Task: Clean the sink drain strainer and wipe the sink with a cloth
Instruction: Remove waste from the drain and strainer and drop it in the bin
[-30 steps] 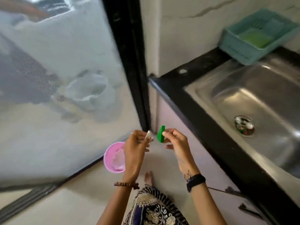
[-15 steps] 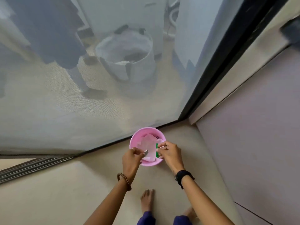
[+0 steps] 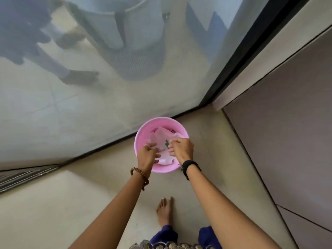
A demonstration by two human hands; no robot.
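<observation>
Neither the sink nor its drain strainer is in view; the head camera looks straight down at a floor corner. Both hands reach into a pink plastic bin (image 3: 143,133) that stands on the beige tiled floor (image 3: 53,203), just beside the black bottom rail of a mesh screen door (image 3: 89,96). The left hand (image 3: 146,156) has its fingers curled down over pale crumpled wrappers (image 3: 162,135) inside the bin; whether it pinches anything cannot be told, as the fingertips are hidden. The right hand (image 3: 182,149) curls its fingers near a small green scrap (image 3: 166,143), and its hold is likewise unclear. The bin's near rim is covered by both wrists, which carry a wooden bead bracelet (image 3: 140,174) and a black band (image 3: 190,164). Behind the hazy mesh, a pale round tub (image 3: 129,24) and dark shapes are blurred. A smooth mauve cabinet panel (image 3: 287,132) closes the right side; open floor lies to the left. One bare foot (image 3: 164,211) shows below.
</observation>
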